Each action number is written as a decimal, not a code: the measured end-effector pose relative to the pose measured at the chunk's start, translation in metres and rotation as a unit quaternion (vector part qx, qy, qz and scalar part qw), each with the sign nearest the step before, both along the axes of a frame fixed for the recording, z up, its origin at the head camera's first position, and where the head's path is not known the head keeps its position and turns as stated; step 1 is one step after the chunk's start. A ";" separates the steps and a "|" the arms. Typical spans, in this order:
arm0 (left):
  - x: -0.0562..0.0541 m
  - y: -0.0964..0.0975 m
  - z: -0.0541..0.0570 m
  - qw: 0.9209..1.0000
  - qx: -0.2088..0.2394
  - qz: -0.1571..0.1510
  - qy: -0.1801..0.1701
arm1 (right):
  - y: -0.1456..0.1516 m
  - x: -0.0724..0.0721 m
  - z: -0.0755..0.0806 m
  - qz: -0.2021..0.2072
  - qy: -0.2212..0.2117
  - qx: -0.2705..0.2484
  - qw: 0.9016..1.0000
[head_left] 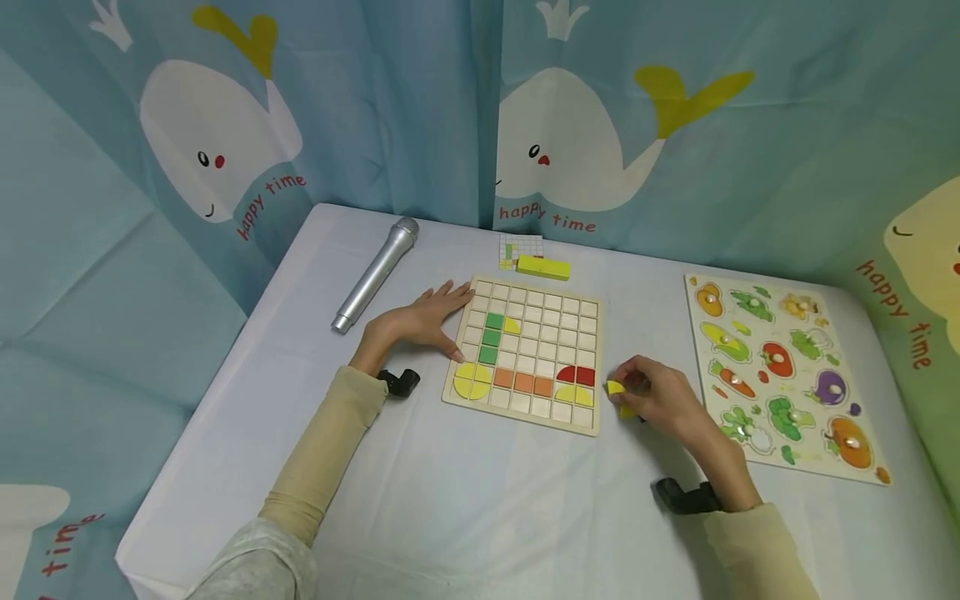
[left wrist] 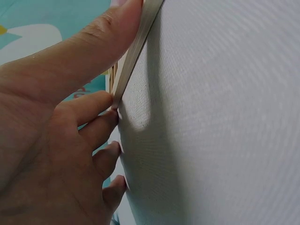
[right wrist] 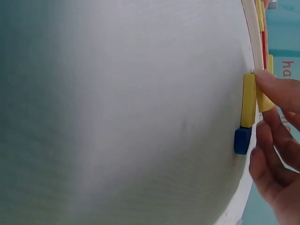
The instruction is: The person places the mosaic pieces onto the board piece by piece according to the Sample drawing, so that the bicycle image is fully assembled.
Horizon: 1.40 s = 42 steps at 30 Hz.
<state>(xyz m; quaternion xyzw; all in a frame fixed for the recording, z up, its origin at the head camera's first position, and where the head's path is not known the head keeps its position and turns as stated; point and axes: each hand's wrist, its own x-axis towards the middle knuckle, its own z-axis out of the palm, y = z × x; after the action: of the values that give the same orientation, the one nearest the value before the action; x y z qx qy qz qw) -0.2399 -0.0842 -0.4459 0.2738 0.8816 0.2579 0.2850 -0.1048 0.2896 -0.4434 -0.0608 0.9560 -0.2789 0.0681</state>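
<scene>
My left hand [head_left: 427,321] lies at the left edge of a wooden grid board [head_left: 541,407], fingers spread and thumb on its rim. Green, orange, red and yellow pieces fill some of the board's squares, with a yellow circle of quarter pieces [head_left: 472,381] in the near left corner. To the right of the board, my right hand [head_left: 663,400] pinches a yellow quarter-circle piece [right wrist: 265,99] between thumb and finger. Beside those fingers, a yellow block [right wrist: 248,101] and a blue block [right wrist: 242,140] are on the white table, partly hidden by the hand in the head view.
A silver microphone [head_left: 378,271] lies left of the board. Behind the board are a small pattern card [head_left: 522,247] and a long yellow block [head_left: 543,267]. A vegetable knob puzzle [head_left: 817,454] occupies the right side. Whale-print curtains [head_left: 435,108] hang behind the table.
</scene>
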 end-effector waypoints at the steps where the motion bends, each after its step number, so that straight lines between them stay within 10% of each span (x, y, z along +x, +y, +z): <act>1: 0.000 0.000 0.000 1.000 0.000 0.000 0.001 | 0.000 0.000 0.000 0.003 0.002 -0.003 1.000; 42: -0.001 -0.001 -0.003 1.000 0.001 -0.004 0.004 | -0.019 0.009 0.002 0.085 0.011 -0.117 0.989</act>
<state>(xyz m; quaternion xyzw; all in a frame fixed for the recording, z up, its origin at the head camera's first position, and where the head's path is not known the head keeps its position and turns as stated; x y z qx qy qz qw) -0.2413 -0.0851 -0.4487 0.2782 0.8814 0.2565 0.2827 -0.0963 0.2701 -0.4412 -0.1520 0.9089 -0.3812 0.0734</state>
